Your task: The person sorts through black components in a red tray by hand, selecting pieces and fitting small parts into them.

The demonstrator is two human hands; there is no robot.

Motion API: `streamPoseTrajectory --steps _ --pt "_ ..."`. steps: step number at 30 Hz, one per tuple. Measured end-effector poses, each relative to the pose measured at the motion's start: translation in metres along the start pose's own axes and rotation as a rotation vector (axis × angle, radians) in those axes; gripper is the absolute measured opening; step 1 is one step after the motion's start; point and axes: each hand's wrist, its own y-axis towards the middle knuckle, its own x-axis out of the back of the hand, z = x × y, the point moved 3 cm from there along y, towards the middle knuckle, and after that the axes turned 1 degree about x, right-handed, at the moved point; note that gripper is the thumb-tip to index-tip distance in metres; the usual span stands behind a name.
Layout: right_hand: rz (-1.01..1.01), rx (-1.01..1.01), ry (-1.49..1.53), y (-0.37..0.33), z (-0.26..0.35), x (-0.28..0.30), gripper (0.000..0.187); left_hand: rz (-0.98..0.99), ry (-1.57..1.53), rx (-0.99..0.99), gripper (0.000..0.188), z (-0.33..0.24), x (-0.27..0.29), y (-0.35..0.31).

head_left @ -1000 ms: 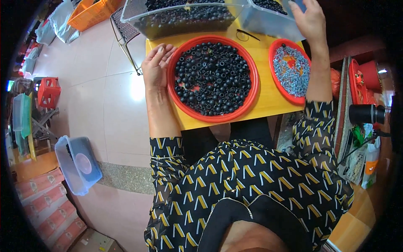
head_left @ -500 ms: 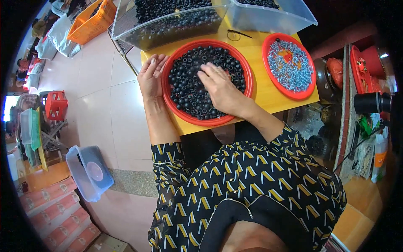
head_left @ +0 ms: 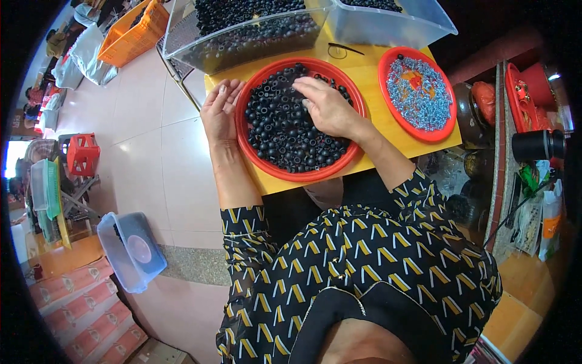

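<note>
A round red basin (head_left: pixel 291 176) on the yellow table holds a layer of small round black parts (head_left: pixel 274 136), some of them ring-shaped with holes. My right hand (head_left: pixel 332 110) is over the basin's right half, fingers stretched out together toward the upper left, among or just above the parts. Whether its fingertips touch any of them cannot be made out. At the basin's left rim rests my left hand (head_left: pixel 219 118), palm turned up and fingers loosely apart, with nothing in it.
Right of the basin lies a red plate (head_left: pixel 448 124) of small silvery-blue pieces. Clear plastic bins (head_left: pixel 254 45) of black parts stand along the table's far side, with a thin dark loop tool (head_left: pixel 345 51) before them. A blue-grey tub (head_left: pixel 136 249) sits on the floor at left.
My right hand has moved a little to the right across the basin. The black parts beneath it have shifted, heaping differently. My left hand has stayed at the rim.
</note>
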Motion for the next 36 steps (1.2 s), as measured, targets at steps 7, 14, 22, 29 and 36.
streamPoseTrajectory --steps 7,14,22,29,36 --pt "-0.021 0.007 -0.013 0.006 0.019 0.012 0.026 0.002 -0.016 0.004 0.023 0.0 0.001 0.001" --pt "0.266 0.049 -0.24 0.023 0.03 -0.014 0.011 -0.002 -0.024 -0.004 0.022 0.001 0.002 0.0" --pt "0.266 0.011 -0.297 0.029 0.036 -0.014 0.011 -0.001 -0.019 -0.001 0.023 0.001 0.0 0.0" --pt "-0.049 0.065 0.031 0.044 0.021 0.047 0.016 -0.004 -0.019 0.016 0.025 0.002 0.003 0.003" --pt "-0.231 -0.084 0.11 0.057 -0.02 0.124 0.016 -0.08 0.071 -0.106 0.023 -0.007 0.005 -0.004"
